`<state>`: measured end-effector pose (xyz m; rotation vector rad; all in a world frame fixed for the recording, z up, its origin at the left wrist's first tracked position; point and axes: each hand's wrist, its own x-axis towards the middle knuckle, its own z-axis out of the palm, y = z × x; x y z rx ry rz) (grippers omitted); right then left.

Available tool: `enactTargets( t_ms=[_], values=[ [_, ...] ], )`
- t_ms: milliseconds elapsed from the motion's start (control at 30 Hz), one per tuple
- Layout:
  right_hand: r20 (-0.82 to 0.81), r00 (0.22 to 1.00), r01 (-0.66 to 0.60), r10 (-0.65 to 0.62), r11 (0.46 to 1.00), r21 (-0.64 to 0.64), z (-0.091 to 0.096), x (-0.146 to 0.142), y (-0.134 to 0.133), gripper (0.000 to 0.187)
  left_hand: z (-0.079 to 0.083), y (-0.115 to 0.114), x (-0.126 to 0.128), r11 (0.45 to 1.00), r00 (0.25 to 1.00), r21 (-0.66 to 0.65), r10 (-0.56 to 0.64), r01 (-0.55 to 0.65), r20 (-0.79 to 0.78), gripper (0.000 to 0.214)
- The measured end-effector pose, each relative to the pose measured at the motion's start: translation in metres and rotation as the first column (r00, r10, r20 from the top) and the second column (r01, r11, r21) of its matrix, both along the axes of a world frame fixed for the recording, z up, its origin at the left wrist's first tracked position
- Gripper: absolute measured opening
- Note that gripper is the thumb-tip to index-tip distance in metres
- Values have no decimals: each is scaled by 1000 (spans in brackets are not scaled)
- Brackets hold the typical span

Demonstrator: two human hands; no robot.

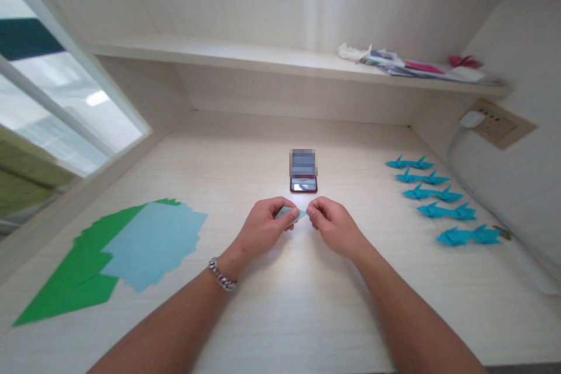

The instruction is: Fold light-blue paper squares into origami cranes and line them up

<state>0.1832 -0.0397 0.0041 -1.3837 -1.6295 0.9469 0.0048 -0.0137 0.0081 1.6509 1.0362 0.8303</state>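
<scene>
A small folded piece of light blue paper point(301, 214) is pinched between the thumb and fingers of my left hand point(272, 220). Its pointed tip reaches toward my right hand point(329, 221), whose thumb and forefinger are pressed together at that tip. The fingers cover much of the fold, so its full shape is hidden. Both hands are held just above the desk, close together. Right behind them a phone point(304, 184) lies flat, with part of its screen blurred out.
Light blue sheets point(153, 245) overlap green sheets point(65, 280) on the left of the desk point(245, 146). Several blue folded paper birds point(456, 237) stand in a column at the right. A cable point(464, 178) runs down from a wall socket point(499, 123). A shelf point(245, 58) spans the back.
</scene>
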Motion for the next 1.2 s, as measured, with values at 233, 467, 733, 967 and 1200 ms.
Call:
enactTargets(
  t_ms=[233,467,733,967,1200],
  values=[
    [-103,994,-45,38,997,-65,-1,0,3,20,2,1,-1,1000,1000,-1,23,-23,11,23],
    [17,999,-43,43,999,15,6,-2,-4,16,0,0,-2,999,1000,32,-18,18,4,22],
    [219,974,-83,64,993,80,13,-2,-7,12,-1,-3,-3,983,984,169,-45,74,-171,15],
    [200,977,-78,76,997,3,19,0,-7,13,-3,-2,-4,993,988,88,-68,81,-139,18],
    [177,980,-91,93,996,-20,23,4,-8,15,-4,-2,-3,997,996,23,-79,80,-37,21]
  ],
)
